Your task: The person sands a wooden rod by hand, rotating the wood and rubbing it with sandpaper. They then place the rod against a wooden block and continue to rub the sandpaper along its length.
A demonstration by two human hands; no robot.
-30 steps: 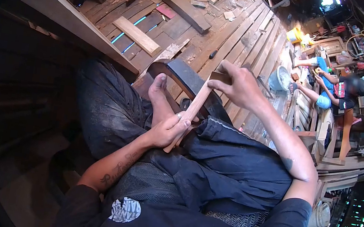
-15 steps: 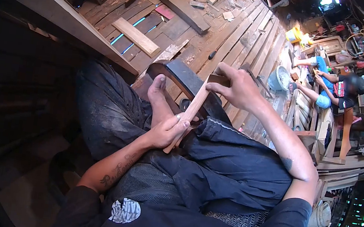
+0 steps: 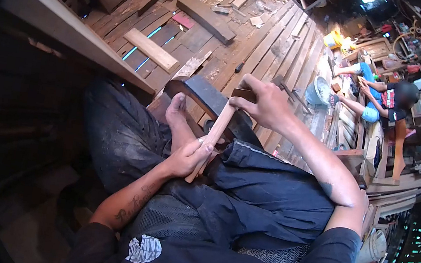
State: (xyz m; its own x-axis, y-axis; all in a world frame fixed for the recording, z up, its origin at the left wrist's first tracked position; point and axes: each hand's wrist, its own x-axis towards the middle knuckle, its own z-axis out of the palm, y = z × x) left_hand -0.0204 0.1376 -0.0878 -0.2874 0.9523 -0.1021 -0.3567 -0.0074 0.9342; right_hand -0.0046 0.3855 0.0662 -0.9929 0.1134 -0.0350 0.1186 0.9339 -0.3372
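Note:
A slim piece of light wood [image 3: 220,122] slants across my lap, its lower end flared. My left hand [image 3: 191,157] is wrapped round its lower part. At the upper end my right hand [image 3: 267,104] pinches a small brown piece [image 3: 243,94] between thumb and fingers, against the tip of the wood. What the small piece is made of is hard to tell. Beneath both hands, a dark curved block [image 3: 204,94] lies beside my bare foot [image 3: 175,110].
A light board [image 3: 151,50] and a thick plank [image 3: 206,19] lie on the slatted floor. Near a grey bucket [image 3: 319,90] at the right, another person [image 3: 387,99] sits holding something wooden. A long beam [image 3: 80,29] runs along the left.
My right hand and the small brown piece have shifted slightly left relative to the wood's upper end. The whole view has moved a little. My left hand keeps its hold.

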